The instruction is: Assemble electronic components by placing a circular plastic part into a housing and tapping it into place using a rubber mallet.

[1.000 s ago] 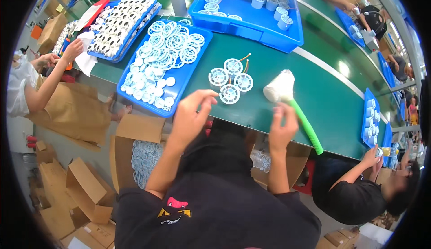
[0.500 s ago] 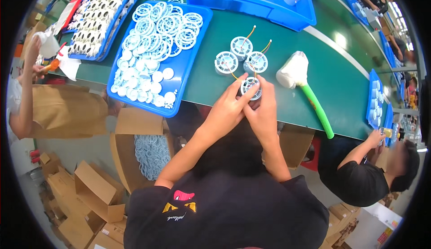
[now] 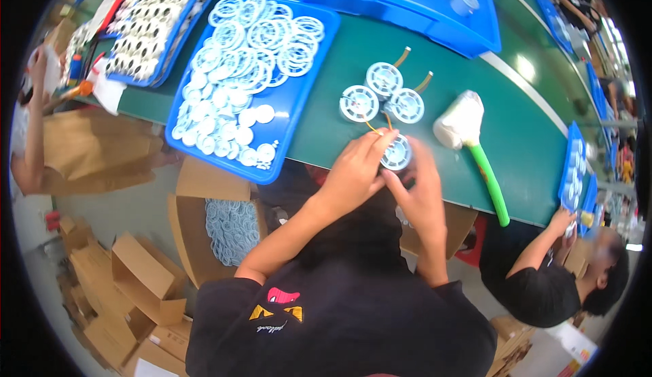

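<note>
Between my two hands, at the table's front edge, is a round pale-blue spoked plastic part with thin wires. Its left side is gripped by the fingers of my left hand. My right hand curls around the right side, thumb below; its fingers are a little blurred. Just beyond stand three similar round parts, a left one, a back one and a right one, with wires rising from them. To the right lies a mallet with a white wrapped head and a green handle.
Left is a blue tray of pale-blue rings and discs; beyond it, a tray of white parts. A deep blue bin stands at the back. Cardboard boxes sit on the floor. Co-workers are at left and right.
The view has shifted, so the table things appear farther right and slightly lower. My right hand's fingers have spread from the held part, exposing more of its spoked face.
</note>
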Tool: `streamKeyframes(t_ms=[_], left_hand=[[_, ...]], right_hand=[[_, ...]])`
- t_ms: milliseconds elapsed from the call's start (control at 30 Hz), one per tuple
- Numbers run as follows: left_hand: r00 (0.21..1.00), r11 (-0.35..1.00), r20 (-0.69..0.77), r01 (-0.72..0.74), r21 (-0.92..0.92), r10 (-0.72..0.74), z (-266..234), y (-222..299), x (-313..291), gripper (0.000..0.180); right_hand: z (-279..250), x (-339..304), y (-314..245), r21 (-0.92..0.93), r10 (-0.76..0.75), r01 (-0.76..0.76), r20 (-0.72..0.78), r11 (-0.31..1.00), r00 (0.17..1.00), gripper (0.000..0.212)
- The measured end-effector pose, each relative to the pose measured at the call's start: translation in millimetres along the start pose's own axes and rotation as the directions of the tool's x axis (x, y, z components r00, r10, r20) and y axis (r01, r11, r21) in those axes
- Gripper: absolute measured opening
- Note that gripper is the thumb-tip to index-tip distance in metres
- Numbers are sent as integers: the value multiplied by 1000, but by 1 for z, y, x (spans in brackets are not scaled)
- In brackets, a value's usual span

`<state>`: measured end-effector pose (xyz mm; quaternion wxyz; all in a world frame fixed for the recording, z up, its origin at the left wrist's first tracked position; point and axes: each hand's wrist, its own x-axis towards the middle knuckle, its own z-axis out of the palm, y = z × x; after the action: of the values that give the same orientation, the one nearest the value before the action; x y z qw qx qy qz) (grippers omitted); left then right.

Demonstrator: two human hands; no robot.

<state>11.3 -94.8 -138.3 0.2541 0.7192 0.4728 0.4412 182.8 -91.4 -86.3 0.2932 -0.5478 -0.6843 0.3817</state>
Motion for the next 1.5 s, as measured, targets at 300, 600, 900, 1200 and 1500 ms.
streamKeyframes(t_ms=[300,600,900,1200,1500], left_hand=[[953,985,-267,114,-128,-145,24,0,-9,65],[973,983,-200,86,-160,-118,29,-13,-11,49],[967,991,-247,95,97,-68,-27,-19,9,75],[977,989,-156,145,4,-143,-36,-27,17,68],[964,988,-219,150,-34,-154,-39,-27,2,67]], right_hand=[[40,61,-102,-9,-546,562,221,827,808,30],[156,140,-81,-338,-626,819,530,464,573,21],[13,79,-65,-26,-328,333,123,943,937,13],[26,69,-37,69,-167,166,4,984,986,14],[38,75,-50,-131,-384,375,-53,918,922,14]])
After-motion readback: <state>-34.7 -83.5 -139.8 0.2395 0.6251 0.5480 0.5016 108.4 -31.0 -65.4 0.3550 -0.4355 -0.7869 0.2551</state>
